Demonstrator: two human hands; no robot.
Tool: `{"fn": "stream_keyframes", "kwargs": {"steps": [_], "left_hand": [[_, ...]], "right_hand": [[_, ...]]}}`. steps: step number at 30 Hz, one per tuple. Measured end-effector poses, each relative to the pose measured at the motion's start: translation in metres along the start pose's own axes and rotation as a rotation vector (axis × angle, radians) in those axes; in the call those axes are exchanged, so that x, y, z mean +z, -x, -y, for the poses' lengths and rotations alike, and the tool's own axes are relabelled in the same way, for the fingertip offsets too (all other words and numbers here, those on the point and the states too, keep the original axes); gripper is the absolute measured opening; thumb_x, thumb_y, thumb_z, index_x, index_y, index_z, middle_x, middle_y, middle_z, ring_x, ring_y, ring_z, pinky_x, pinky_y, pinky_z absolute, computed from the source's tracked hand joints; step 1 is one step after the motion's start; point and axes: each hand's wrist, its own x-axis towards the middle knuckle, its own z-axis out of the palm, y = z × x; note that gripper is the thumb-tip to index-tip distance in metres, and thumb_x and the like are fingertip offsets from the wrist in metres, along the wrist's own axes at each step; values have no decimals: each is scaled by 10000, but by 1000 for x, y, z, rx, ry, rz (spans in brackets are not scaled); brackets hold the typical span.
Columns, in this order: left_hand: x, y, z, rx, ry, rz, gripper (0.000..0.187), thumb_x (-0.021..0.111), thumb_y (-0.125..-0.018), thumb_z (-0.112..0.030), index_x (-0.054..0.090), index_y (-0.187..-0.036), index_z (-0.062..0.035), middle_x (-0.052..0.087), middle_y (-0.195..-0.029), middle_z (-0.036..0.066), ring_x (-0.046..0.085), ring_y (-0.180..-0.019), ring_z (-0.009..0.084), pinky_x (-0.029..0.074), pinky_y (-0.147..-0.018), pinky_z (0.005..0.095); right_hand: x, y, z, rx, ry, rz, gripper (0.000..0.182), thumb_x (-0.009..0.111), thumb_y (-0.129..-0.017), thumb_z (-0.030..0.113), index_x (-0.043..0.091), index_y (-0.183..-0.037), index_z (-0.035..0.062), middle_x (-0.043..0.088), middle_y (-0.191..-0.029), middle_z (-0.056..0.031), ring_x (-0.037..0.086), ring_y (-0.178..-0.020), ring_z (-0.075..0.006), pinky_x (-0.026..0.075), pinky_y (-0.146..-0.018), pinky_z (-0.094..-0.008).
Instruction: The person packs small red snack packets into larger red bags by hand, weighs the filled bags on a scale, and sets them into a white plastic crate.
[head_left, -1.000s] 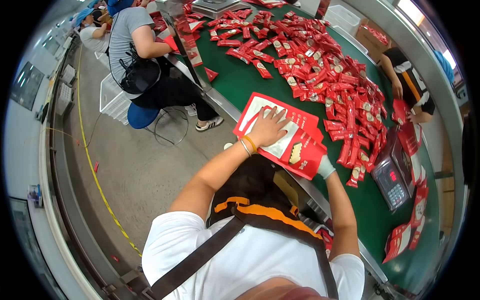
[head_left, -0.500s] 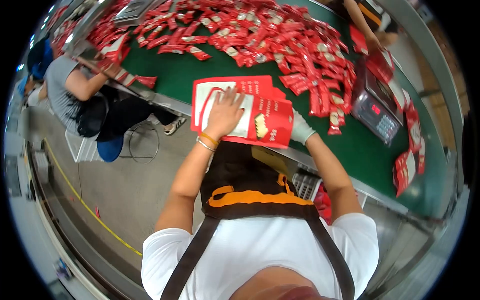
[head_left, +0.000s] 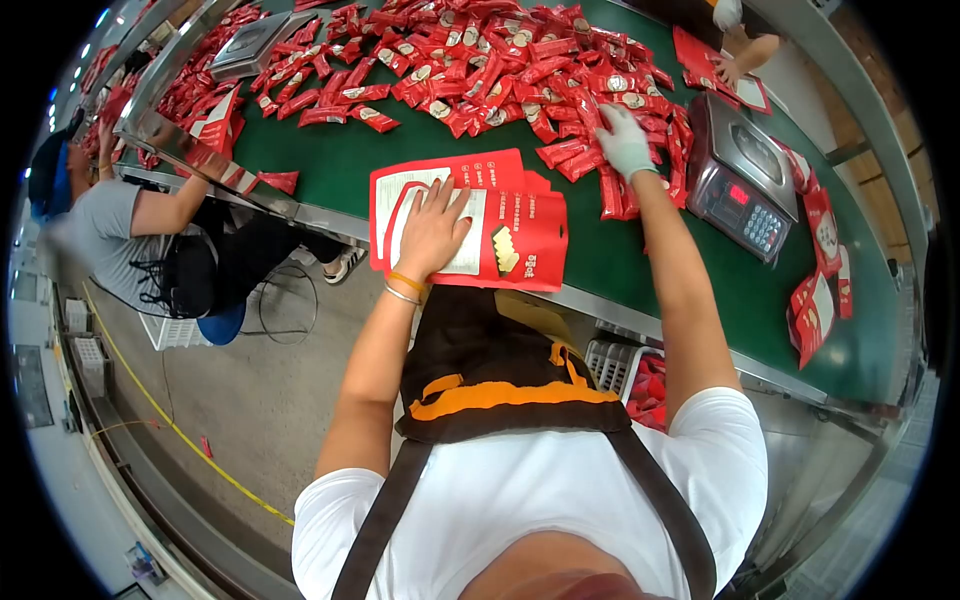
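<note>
My bare left hand [head_left: 433, 232] lies flat with spread fingers on several overlapping red and white flat pouches [head_left: 528, 215] at the near edge of the green table. The pouches carry printed text and a picture of pale food pieces. My right hand [head_left: 624, 142], in a pale glove, reaches out over the heap of small red packets [head_left: 500, 75]. Its fingers are extended and rest at the packets, with none lifted. Some fingertips are hard to make out among the wrappers.
A digital scale [head_left: 742, 185] with a red display stands right of the heap. Filled red pouches [head_left: 812, 310] lie beyond it. Another person's hand [head_left: 735, 65] touches a red pouch at upper right. A seated person [head_left: 150, 225] works at left. A white crate [head_left: 612, 368] stands below the edge.
My right hand has left the pouches' right edge and moved forward to the packet heap. My left hand stays on the pouches. At upper right, the other person's red pouch now lies flat beyond the scale.
</note>
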Motion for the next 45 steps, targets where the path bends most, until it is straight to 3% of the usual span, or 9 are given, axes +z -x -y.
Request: {"fn": "stream_keyframes", "kwargs": {"steps": [9, 11, 15, 19, 23, 25, 33, 39, 45], "left_hand": [[0, 0, -1, -11, 3, 5, 508, 541, -918, -307, 503, -1393, -130, 420, -1478, 175, 367, -1383, 361, 259, -1146, 501], [0, 1, -2, -9, 19, -9, 509, 545, -915, -306, 507, -1390, -129, 423, -1476, 174, 371, -1381, 361, 261, -1145, 502], [0, 0, -3, -29, 25, -12, 511, 547, -913, -304, 507, -1391, -128, 426, -1474, 173, 374, -1378, 358, 263, -1144, 501], [-1, 0, -3, -16, 10, -3, 512, 549, -914, -302, 506, -1392, -126, 428, -1472, 172, 375, -1377, 357, 262, -1141, 505], [0, 0, -3, -27, 22, -22, 507, 549, -912, -298, 510, -1389, -128, 438, -1464, 171, 382, -1372, 359, 263, -1139, 505], [-1, 1, -3, -30, 24, -27, 507, 547, -912, -298, 511, -1388, -129, 442, -1462, 171, 386, -1370, 359, 264, -1139, 503], [-3, 1, -4, -13, 13, -37, 499, 550, -908, -303, 526, -1374, -126, 447, -1459, 175, 400, -1361, 363, 270, -1138, 501], [-1, 1, -3, -34, 36, -40, 497, 551, -907, -306, 531, -1369, -125, 448, -1461, 173, 397, -1365, 357, 264, -1143, 497], [1, 1, -2, -25, 45, -65, 490, 551, -908, -302, 536, -1364, -124, 457, -1451, 176, 398, -1363, 357, 266, -1141, 500]], "right_hand": [[41, -15, 13, 373, 108, -19, 608, 675, -839, 329, 491, -1347, 50, 634, -1167, -250, 617, -1079, -399, 472, -962, -476], [12, -10, 36, 629, -397, -4, 560, 639, -852, 345, 548, -1301, 22, 616, -1195, -272, 599, -1111, -403, 465, -971, -457], [30, -16, -18, 354, -220, -298, 578, 618, -857, 353, 553, -1287, -29, 601, -1203, -305, 573, -1150, -420, 445, -997, -431], [30, -34, -23, 482, -724, -268, 572, 669, -862, 261, 523, -1321, -48, 668, -1024, -115, 620, -761, -146, 506, -707, -273], [45, -45, -19, 357, -442, -213, 542, 659, -886, 252, 522, -1330, -29, 664, -1003, -83, 625, -791, -143, 507, -710, -268], [54, -40, -12, 426, -668, -171, 605, 658, -829, 364, 571, -1281, -28, 661, -1161, -225, 633, -1085, -318, 461, -962, -371], [17, 25, 13, 175, -90, 7, 518, 636, -805, 266, 577, -1293, 105, 636, -1170, -211, 565, -1145, -378, 447, -992, -419], [18, 22, 16, 11, 199, 142, 496, 636, -832, 276, 552, -1320, 240, 577, -1303, -122, 494, -1247, -303, 383, -1028, -477], [-2, 27, 49, -123, 479, 41, 428, 712, -791, 357, 636, -1192, 227, 618, -1146, -57, 531, -1146, -291, 399, -980, -483]]}}
